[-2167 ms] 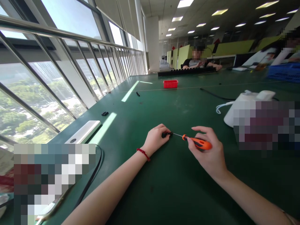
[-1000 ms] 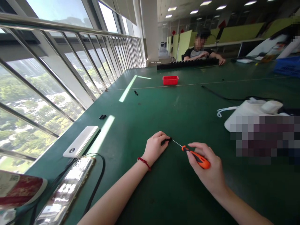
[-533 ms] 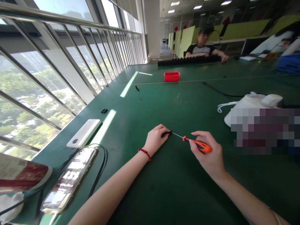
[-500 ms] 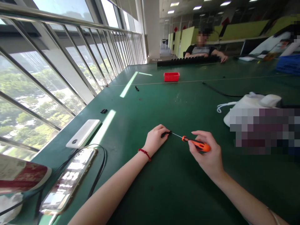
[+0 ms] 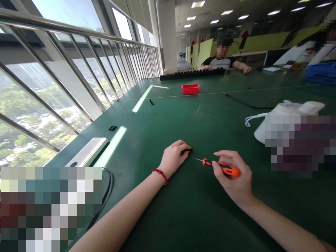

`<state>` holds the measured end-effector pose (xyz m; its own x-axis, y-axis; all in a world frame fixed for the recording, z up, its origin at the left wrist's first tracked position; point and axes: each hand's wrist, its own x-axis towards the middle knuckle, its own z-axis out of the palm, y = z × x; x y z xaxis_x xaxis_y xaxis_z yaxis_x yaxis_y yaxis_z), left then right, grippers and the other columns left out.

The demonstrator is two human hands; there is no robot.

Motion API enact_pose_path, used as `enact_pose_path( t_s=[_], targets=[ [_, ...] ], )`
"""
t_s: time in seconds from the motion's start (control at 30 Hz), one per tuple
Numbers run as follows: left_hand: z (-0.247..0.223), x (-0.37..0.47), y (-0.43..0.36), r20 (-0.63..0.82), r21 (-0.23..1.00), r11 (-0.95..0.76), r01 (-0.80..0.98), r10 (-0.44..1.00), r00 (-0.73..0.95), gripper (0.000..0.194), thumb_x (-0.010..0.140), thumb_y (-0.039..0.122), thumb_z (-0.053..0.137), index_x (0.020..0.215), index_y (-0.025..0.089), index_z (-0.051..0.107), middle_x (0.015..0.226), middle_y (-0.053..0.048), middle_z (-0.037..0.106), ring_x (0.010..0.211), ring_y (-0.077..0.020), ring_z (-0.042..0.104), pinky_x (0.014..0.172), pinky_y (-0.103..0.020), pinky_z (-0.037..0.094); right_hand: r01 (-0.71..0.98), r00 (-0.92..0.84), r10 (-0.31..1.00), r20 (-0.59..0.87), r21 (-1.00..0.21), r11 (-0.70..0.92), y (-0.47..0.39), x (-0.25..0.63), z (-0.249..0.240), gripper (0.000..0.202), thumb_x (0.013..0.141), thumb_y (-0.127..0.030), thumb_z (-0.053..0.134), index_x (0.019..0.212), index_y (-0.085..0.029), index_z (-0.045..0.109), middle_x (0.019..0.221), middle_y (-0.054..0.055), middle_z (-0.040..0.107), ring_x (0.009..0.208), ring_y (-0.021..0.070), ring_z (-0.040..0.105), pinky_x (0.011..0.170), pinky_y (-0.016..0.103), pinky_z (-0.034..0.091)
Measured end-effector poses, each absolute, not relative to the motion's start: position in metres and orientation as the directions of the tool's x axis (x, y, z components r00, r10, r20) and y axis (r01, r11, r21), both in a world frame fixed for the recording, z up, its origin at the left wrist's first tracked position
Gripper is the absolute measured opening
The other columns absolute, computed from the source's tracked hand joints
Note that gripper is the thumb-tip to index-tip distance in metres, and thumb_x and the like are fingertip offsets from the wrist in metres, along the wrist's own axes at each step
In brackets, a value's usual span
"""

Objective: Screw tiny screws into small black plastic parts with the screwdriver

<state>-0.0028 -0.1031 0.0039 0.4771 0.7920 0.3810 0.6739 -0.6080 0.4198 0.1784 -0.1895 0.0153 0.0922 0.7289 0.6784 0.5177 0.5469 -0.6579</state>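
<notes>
My left hand [image 5: 175,154], with a red cord bracelet [image 5: 160,175] at the wrist, pinches a small black part [image 5: 187,151] against the green table [image 5: 147,140]. Fingers hide much of that part, so its exact kind cannot be told. Held in my right hand [image 5: 236,178] is a screwdriver [image 5: 223,168] with an orange and black handle and a thin metal shaft. The shaft points left toward the black part. Its tip is apart from the part, a little below and to the right of it.
A red tray [image 5: 190,89] stands farther back. Small black pieces [image 5: 112,128] and a white power bank-like block [image 5: 88,152] lie to the left. At right is a white bag-like object [image 5: 286,112]. Across the table sits a person [image 5: 223,63] behind a long black strip [image 5: 191,73].
The screwdriver's tip has come away from the black part, as my right hand moved slightly right and down. My left hand keeps its hold. The camera view has shifted a little.
</notes>
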Motion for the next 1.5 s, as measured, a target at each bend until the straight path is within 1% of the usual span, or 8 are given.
enact_pose_path(
  t_s=[0.17, 0.27, 0.43, 0.67, 0.8, 1.0, 1.2, 1.5],
  targets=[
    [0.004, -0.001, -0.103, 0.38, 0.422, -0.607, 0.674, 0.793, 0.476, 0.017, 0.085, 0.017, 0.056, 0.093, 0.022, 0.07, 0.098, -0.001, 0.066, 0.087, -0.0143, 0.064, 0.076, -0.024, 0.052, 0.597, 0.115, 0.663, 0.74, -0.585, 0.549, -0.191, 0.179, 0.016, 0.01, 0.08, -0.02, 0.061, 0.089, -0.022, 0.058, 0.076, 0.0, 0.063, 0.061, 0.0117, 0.059, 0.056, 0.024, 0.049],
    [0.004, 0.0, -0.104, 0.373, 0.443, -0.582, 0.682, 0.811, 0.45, 0.016, 0.084, 0.016, 0.057, 0.091, 0.021, 0.07, 0.097, -0.001, 0.067, 0.085, -0.0146, 0.064, 0.076, -0.025, 0.052, 0.628, 0.019, 0.628, 0.778, -0.498, 0.598, -0.192, 0.181, 0.018, 0.006, 0.08, -0.018, 0.06, 0.082, -0.023, 0.056, 0.072, -0.001, 0.064, 0.061, 0.0124, 0.059, 0.056, 0.025, 0.048],
    [0.005, 0.0, -0.104, 0.374, 0.457, -0.569, 0.684, 0.82, 0.432, 0.015, 0.082, 0.014, 0.057, 0.089, 0.02, 0.069, 0.098, -0.002, 0.067, 0.087, -0.0157, 0.064, 0.076, -0.026, 0.052, 0.643, -0.074, 0.566, 0.821, -0.394, 0.656, -0.193, 0.18, 0.023, 0.01, 0.08, -0.015, 0.058, 0.085, -0.023, 0.057, 0.069, -0.002, 0.064, 0.061, 0.0129, 0.059, 0.061, 0.029, 0.048],
    [0.005, 0.0, -0.103, 0.391, 0.479, -0.549, 0.685, 0.832, 0.394, 0.015, 0.084, 0.016, 0.058, 0.091, 0.021, 0.071, 0.096, -0.002, 0.067, 0.088, -0.0171, 0.063, 0.078, -0.028, 0.052, 0.651, -0.079, 0.534, 0.842, -0.362, 0.667, -0.197, 0.177, 0.021, 0.014, 0.08, -0.014, 0.06, 0.09, -0.024, 0.06, 0.07, -0.001, 0.064, 0.061, 0.0129, 0.058, 0.061, 0.03, 0.047],
    [0.006, -0.001, -0.102, 0.377, 0.509, -0.538, 0.672, 0.841, 0.388, 0.015, 0.084, 0.018, 0.059, 0.092, 0.022, 0.071, 0.098, -0.002, 0.068, 0.092, -0.0186, 0.062, 0.082, -0.03, 0.051, 0.634, 0.039, 0.606, 0.794, -0.489, 0.599, -0.189, 0.18, 0.015, 0.016, 0.082, -0.016, 0.059, 0.096, -0.024, 0.063, 0.08, 0.001, 0.063, 0.07, 0.0141, 0.059, 0.064, 0.03, 0.047],
    [0.007, -0.001, -0.1, 0.367, 0.577, -0.527, 0.624, 0.85, 0.378, 0.014, 0.083, 0.019, 0.061, 0.09, 0.023, 0.072, 0.095, -0.002, 0.068, 0.093, -0.0188, 0.062, 0.084, -0.031, 0.051, 0.605, 0.091, 0.829, 0.551, -0.692, 0.394, -0.163, 0.194, 0.002, 0.015, 0.084, -0.021, 0.054, 0.093, -0.023, 0.065, 0.092, 0.005, 0.059, 0.08, 0.0172, 0.061, 0.07, 0.031, 0.049],
    [0.007, -0.001, -0.098, 0.331, 0.634, -0.513, 0.579, 0.856, 0.397, 0.012, 0.081, 0.02, 0.064, 0.088, 0.022, 0.073, 0.092, -0.002, 0.069, 0.09, -0.0187, 0.062, 0.084, -0.032, 0.05, 0.698, 0.016, 0.897, 0.441, -0.648, 0.306, -0.139, 0.203, -0.004, 0.016, 0.078, -0.024, 0.058, 0.093, -0.023, 0.063, 0.095, 0.004, 0.057, 0.077, 0.0174, 0.061, 0.07, 0.033, 0.049],
    [0.005, -0.001, -0.091, 0.329, 0.73, -0.484, 0.482, 0.867, 0.373, 0.011, 0.08, 0.018, 0.065, 0.087, 0.018, 0.072, 0.091, -0.004, 0.069, 0.085, -0.0162, 0.065, 0.08, -0.028, 0.051, 0.81, -0.201, 0.899, 0.39, -0.45, 0.376, -0.121, 0.193, -0.006, 0.023, 0.077, -0.034, 0.064, 0.098, -0.026, 0.064, 0.095, 0.003, 0.057, 0.076, 0.0172, 0.061, 0.064, 0.03, 0.049]
  ],
)
